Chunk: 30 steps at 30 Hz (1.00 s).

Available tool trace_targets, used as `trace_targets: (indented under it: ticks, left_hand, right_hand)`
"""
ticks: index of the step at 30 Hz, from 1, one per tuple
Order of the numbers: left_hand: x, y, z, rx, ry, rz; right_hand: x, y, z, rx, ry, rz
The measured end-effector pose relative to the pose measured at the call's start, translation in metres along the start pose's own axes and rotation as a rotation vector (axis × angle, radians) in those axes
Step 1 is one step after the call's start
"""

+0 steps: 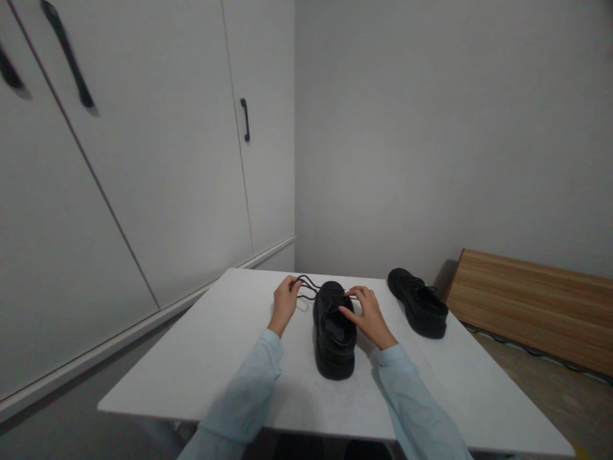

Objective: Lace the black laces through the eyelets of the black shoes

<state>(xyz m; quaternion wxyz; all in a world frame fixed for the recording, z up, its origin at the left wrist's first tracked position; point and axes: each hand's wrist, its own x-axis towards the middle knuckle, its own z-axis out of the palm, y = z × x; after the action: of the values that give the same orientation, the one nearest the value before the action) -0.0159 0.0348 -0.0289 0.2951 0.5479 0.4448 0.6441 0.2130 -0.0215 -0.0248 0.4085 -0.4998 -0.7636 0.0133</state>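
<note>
A black lace-up shoe [335, 361] stands on the white table with its heel toward me and its opening facing up. My left hand [286, 300], beside its toe, is closed in a pinch on the black shoelace [309, 283], which loops loosely across to the shoe. At the right side of the shoe's upper, my right hand [366, 314] grips with thumb and curved fingers around the lacing edge. A short bit of lace shows by its fingertips. The fingers partly cover the eyelets there.
A second black shoe [419, 303], its lace done up, sits at the table's [230, 358] right edge. A wood-grain board [531, 303] stands beyond on the right. White cabinets [158, 160] with dark handles line the left, and a plain wall [431, 140] closes the back.
</note>
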Motion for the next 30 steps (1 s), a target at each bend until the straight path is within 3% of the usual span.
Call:
trace_targets:
  ticks: [6, 12, 26, 30]
  left_hand:
    - [0.0, 0.001, 0.004, -0.431, -0.04, -0.23]
    - [-0.001, 0.012, 0.003, -0.721, -0.044, -0.304]
    - [0.002, 0.02, -0.002, -0.844, 0.117, -0.263]
    - [0.003, 0.023, -0.003, -0.86, 0.104, -0.231]
  right_hand:
    - [0.0, 0.0, 0.0, -0.009, -0.003, 0.0]
    - [-0.001, 0.001, 0.0, 0.005, -0.021, 0.012]
    - [-0.002, 0.0, -0.001, -0.001, -0.024, 0.001]
    - [-0.001, 0.0, -0.001, 0.017, -0.041, 0.01]
